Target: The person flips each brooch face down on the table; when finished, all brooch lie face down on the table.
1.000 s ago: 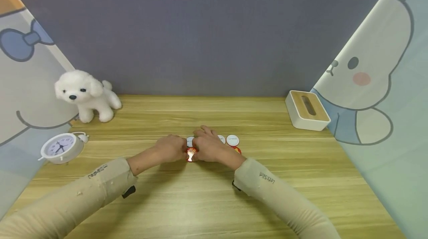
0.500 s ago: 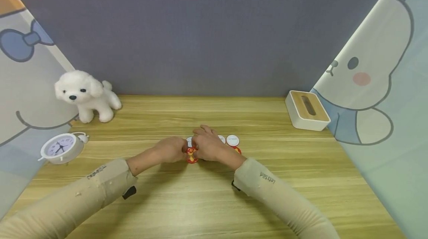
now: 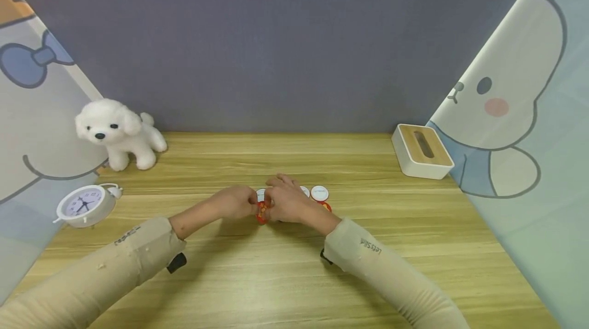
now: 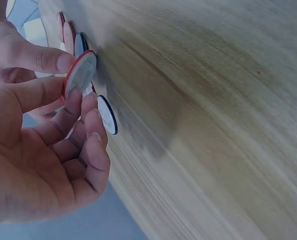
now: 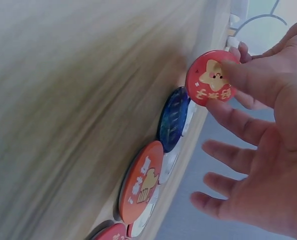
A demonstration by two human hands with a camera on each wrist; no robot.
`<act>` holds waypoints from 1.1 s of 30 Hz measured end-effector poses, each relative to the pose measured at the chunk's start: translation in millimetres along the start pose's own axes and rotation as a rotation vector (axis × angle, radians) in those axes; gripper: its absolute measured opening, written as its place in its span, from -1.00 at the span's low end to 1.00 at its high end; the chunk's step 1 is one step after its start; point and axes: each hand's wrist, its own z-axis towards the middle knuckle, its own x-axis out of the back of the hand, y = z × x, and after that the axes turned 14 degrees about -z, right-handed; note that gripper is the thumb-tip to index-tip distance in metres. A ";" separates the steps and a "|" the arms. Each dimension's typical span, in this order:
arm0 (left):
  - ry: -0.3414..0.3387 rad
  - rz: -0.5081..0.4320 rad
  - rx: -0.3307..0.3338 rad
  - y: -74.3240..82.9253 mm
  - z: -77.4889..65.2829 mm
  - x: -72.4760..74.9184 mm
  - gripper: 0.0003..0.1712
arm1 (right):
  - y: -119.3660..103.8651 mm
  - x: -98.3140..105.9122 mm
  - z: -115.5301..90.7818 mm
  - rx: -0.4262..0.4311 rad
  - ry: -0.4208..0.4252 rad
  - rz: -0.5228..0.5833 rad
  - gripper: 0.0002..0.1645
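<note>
With the left hand (image 3: 236, 202) and right hand (image 3: 287, 200) both pinching the tilted red badge (image 5: 207, 77) beside the blue badge (image 5: 173, 120), a light hold and slow, even turning should serve best, though whether it touches the tabletop (image 3: 257, 278) is unclear

From over here, I see the red badge (image 3: 262, 212) has turned and looks thinner than before, its front maybe facing more toward the right edge of the desk (image 3: 276, 283).
</note>
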 end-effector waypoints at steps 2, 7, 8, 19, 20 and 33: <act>0.008 0.003 -0.005 1.0 0.2 0.7 -0.80 | 0.5 0.2 -0.6 0.009 -0.015 0.022 -0.83; 0.017 -0.005 0.003 3.4 1.4 1.6 -0.77 | 0.4 2.5 -1.9 0.018 -0.042 0.046 -0.73; 0.016 -0.010 0.010 3.9 1.7 1.7 -0.77 | 0.1 3.3 -2.2 0.018 -0.037 0.048 -0.72; 0.002 0.018 -0.023 5.7 2.3 4.0 -0.71 | -3.0 7.0 -2.0 -0.017 -0.021 0.104 -0.76; 0.004 0.014 -0.026 5.2 2.3 4.3 -0.70 | -2.8 6.9 -1.7 -0.019 -0.019 0.100 -0.79; 0.053 0.038 -0.065 2.1 0.2 3.3 -0.77 | 4.3 3.5 -3.5 -0.046 0.005 0.117 -0.72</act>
